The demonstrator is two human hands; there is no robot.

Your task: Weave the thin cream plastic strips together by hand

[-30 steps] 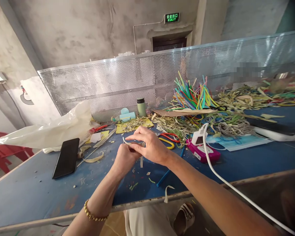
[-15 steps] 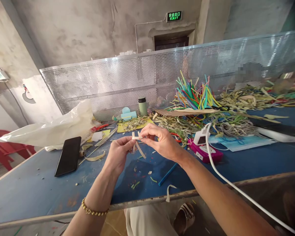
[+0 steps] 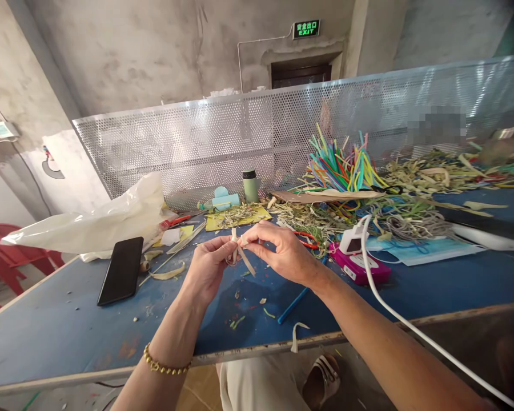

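Note:
Above the blue table [image 3: 171,328], pale flat strips of dried leaf [image 3: 247,264] cross one another between my two hands. My left hand [image 3: 208,264] pinches the crossing strips between thumb and fingers. One strip end points up and another hangs down to the right. Close beside it, my right hand [image 3: 278,249] has thumb and forefinger pressed together on a strip end. A thin loop, perhaps cord, shows under the left fingertips; its kind is unclear.
To the left lie a black phone [image 3: 120,270] and a plastic bag [image 3: 89,220]. A green bottle [image 3: 251,186], colourful pipe cleaners [image 3: 340,162] and dried leaf scraps [image 3: 308,220] stand behind. At right, a white cable [image 3: 374,291] runs from a charger beside a magenta box [image 3: 357,267].
The right fingers have drawn a strip end over, so the flat band across the strips now looks shorter and folded. Both hands stay nearly in place, and the view shifts slightly.

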